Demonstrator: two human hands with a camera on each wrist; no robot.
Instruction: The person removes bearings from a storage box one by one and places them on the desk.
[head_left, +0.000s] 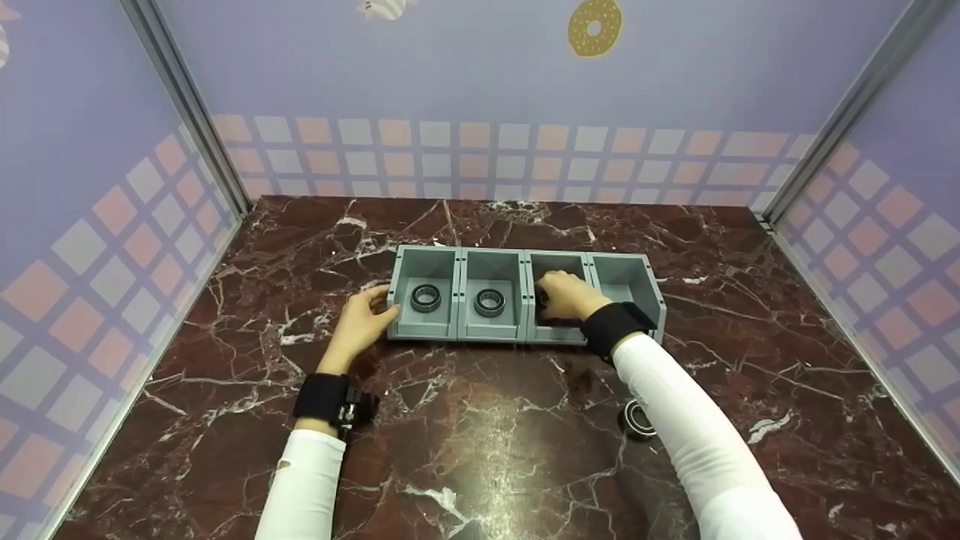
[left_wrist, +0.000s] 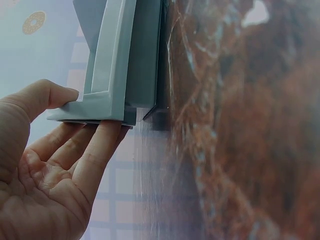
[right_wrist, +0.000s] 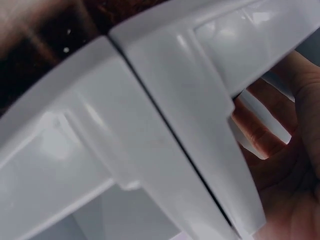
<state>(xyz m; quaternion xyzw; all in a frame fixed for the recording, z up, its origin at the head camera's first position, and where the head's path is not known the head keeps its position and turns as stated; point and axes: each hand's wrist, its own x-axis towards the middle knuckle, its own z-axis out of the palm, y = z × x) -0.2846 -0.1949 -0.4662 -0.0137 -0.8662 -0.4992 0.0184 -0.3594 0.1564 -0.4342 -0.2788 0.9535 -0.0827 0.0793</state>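
Note:
A row of joined grey bins point(head_left: 459, 330) stands on the dark marbled table. One black-rimmed bearing point(head_left: 425, 298) lies in the leftmost bin, another bearing point(head_left: 490, 302) in the second. My left hand point(head_left: 362, 322) grips the row's left end; the left wrist view has the thumb over the rim of the bin point(left_wrist: 102, 107) and the fingers on its outer side. Inside the third bin, my right hand point(head_left: 568, 294) holds a dark bearing point(head_left: 541, 297), mostly covered by the fingers. In the right wrist view, bin walls point(right_wrist: 165, 125) hide the fingertips of the right hand point(right_wrist: 285, 165).
Another bearing point(head_left: 637, 420) rests on the table point(head_left: 480, 465) beside my right forearm, partly covered by the sleeve. The rightmost bin point(head_left: 626, 281) is partly behind the right wrist strap. Patterned panels point(head_left: 480, 157) enclose the table at the back and sides.

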